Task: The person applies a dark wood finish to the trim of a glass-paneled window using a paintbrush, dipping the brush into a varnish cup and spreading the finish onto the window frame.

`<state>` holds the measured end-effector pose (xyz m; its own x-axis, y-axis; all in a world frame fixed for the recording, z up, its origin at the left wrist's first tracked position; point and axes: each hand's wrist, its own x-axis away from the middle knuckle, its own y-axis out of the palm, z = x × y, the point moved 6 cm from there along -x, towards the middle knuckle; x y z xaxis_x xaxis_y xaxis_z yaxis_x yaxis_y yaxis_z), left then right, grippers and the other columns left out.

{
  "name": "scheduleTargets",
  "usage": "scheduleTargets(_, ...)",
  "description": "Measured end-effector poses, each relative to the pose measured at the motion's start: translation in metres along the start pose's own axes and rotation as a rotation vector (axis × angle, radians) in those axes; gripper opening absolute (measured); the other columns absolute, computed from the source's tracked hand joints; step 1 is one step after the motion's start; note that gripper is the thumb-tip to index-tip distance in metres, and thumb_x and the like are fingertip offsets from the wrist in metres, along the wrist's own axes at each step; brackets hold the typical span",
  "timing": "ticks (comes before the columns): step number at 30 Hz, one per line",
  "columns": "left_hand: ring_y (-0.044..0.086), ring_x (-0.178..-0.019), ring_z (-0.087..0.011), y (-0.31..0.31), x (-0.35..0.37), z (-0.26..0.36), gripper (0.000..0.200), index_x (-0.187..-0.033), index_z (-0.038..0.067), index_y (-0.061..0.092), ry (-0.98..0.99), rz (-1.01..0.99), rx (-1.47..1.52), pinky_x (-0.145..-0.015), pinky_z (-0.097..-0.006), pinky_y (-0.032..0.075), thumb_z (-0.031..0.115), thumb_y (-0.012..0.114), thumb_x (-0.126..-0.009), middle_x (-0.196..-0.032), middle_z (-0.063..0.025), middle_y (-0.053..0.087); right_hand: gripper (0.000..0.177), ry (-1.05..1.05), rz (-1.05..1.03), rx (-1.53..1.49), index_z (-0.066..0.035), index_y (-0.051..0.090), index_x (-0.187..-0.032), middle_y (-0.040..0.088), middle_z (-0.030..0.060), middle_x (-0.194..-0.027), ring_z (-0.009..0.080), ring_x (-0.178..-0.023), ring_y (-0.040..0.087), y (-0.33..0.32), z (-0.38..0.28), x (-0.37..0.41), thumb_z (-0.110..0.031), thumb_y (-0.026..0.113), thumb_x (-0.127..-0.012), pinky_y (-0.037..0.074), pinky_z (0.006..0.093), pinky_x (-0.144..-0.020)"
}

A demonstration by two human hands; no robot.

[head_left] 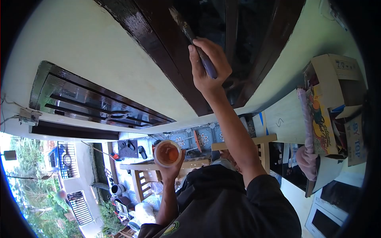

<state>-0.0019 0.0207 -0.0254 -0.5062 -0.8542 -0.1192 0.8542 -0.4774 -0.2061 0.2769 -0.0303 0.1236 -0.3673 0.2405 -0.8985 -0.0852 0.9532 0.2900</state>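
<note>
My right hand (212, 59) is raised, its fingers wrapped round the dark purple handle of a paintbrush (185, 27). The worn bristles point up and left, overlapping the glossy dark brown window frame (158, 37) in this view. Lower down, my left hand (172, 171) grips a clear plastic cup (167, 153), whose open top faces me. Reddish-brown liquid shows inside it. Dark glass panes sit within the frame beyond my right hand.
Another dark-framed barred window (107, 104) is in the pale wall (91, 35) at left. At right, cardboard boxes (337, 79) stand above a draped pink cloth (306, 158). Below are a wooden bench (137, 185), sandals (142, 152) and a patterned tile floor (217, 135).
</note>
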Motion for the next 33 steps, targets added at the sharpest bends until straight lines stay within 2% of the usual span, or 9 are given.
scheduleTargets(8, 0.06, -0.092, -0.0153, -0.003, -0.001, 0.0, 0.054, -0.109, 0.003, 0.054, -0.004, 0.004, 0.003, -0.083, -0.029, 0.049, 0.011, 0.085, -0.066, -0.099, -0.0069, 0.06, 0.02, 0.145, -0.168, 0.087, -0.002, 0.067, -0.098, 0.067, 0.0141, -0.091, 0.0253, -0.08, 0.068, -0.024, 0.021, 0.068, -0.001, 0.073, -0.079, 0.055, 0.0299, -0.068)
scheduleTargets(12, 0.059, -0.09, -0.0151, -0.003, -0.004, 0.0, 0.054, -0.109, 0.003, 0.054, -0.018, -0.004, 0.026, -0.082, -0.0287, 0.049, 0.01, 0.085, -0.066, -0.099, -0.0065, 0.059, 0.021, 0.177, -0.149, 0.108, -0.002, 0.067, -0.099, 0.067, 0.0143, -0.091, 0.0262, -0.08, 0.068, -0.032, 0.016, 0.064, -0.001, 0.073, -0.079, 0.055, 0.0304, -0.068)
scheduleTargets(14, 0.059, -0.09, -0.015, -0.003, -0.005, -0.001, 0.054, -0.109, 0.003, 0.053, -0.017, -0.01, 0.019, -0.081, -0.0287, 0.049, 0.01, 0.085, -0.066, -0.098, -0.0065, 0.059, 0.021, 0.132, -0.069, 0.047, -0.002, 0.067, -0.099, 0.067, 0.0141, -0.091, 0.0269, -0.081, 0.068, -0.027, 0.005, 0.039, -0.001, 0.073, -0.079, 0.055, 0.031, -0.068)
scheduleTargets(18, 0.059, -0.089, -0.015, 0.0, -0.008, -0.002, 0.052, -0.108, 0.003, 0.053, -0.011, -0.036, 0.021, -0.081, -0.0289, 0.049, 0.01, 0.085, -0.067, -0.097, -0.0061, 0.059, 0.021, 0.028, -0.054, 0.056, -0.002, 0.067, -0.098, 0.067, 0.014, -0.091, 0.0262, -0.08, 0.068, -0.009, 0.002, 0.013, -0.001, 0.073, -0.078, 0.055, 0.0305, -0.067)
scheduleTargets(21, 0.058, -0.089, -0.0152, -0.002, -0.01, -0.001, 0.052, -0.108, 0.003, 0.053, 0.002, -0.042, 0.013, -0.081, -0.0291, 0.049, 0.009, 0.084, -0.067, -0.097, -0.0062, 0.058, 0.021, 0.079, -0.083, 0.009, -0.002, 0.066, -0.098, 0.067, 0.014, -0.091, 0.026, -0.08, 0.068, -0.006, 0.013, 0.029, -0.001, 0.073, -0.078, 0.054, 0.0308, -0.067)
scheduleTargets(26, 0.058, -0.091, -0.0159, -0.006, -0.008, -0.008, 0.052, -0.108, 0.003, 0.053, -0.024, -0.027, 0.031, -0.081, -0.0293, 0.049, 0.008, 0.083, -0.067, -0.099, -0.0067, 0.058, 0.019, 0.187, -0.185, 0.094, -0.002, 0.066, -0.098, 0.067, 0.0145, -0.09, 0.0273, -0.079, 0.067, -0.027, 0.025, 0.083, -0.001, 0.072, -0.079, 0.054, 0.032, -0.067)
scheduleTargets(28, 0.056, -0.088, -0.0122, -0.006, -0.008, -0.008, 0.049, -0.113, 0.004, 0.049, 0.049, -0.101, -0.035, -0.082, -0.0296, 0.047, -0.007, 0.073, -0.072, -0.102, -0.0058, 0.054, 0.019, 0.213, -0.181, 0.106, -0.001, 0.066, -0.097, 0.067, 0.0143, -0.09, 0.0271, -0.079, 0.067, -0.038, 0.022, 0.089, -0.002, 0.072, -0.079, 0.054, 0.0318, -0.067)
scheduleTargets(32, 0.056, -0.087, -0.012, -0.008, -0.009, -0.008, 0.049, -0.112, 0.004, 0.049, 0.029, -0.103, -0.055, -0.08, -0.029, 0.047, -0.008, 0.073, -0.071, -0.101, -0.0054, 0.054, 0.018, 0.224, -0.078, 0.082, -0.001, 0.066, -0.097, 0.068, 0.0136, -0.09, 0.0256, -0.079, 0.068, -0.038, 0.011, 0.061, -0.002, 0.072, -0.08, 0.054, 0.0302, -0.067)
scheduleTargets(33, 0.057, -0.089, -0.0142, -0.009, -0.01, -0.009, 0.05, -0.111, 0.003, 0.051, 0.008, -0.082, -0.038, -0.081, -0.0291, 0.048, -0.001, 0.078, -0.069, -0.1, -0.0063, 0.056, 0.018, 0.226, -0.073, 0.081, -0.001, 0.066, -0.097, 0.068, 0.0136, -0.09, 0.0256, -0.079, 0.068, -0.034, 0.008, 0.048, -0.002, 0.072, -0.08, 0.054, 0.0302, -0.067)
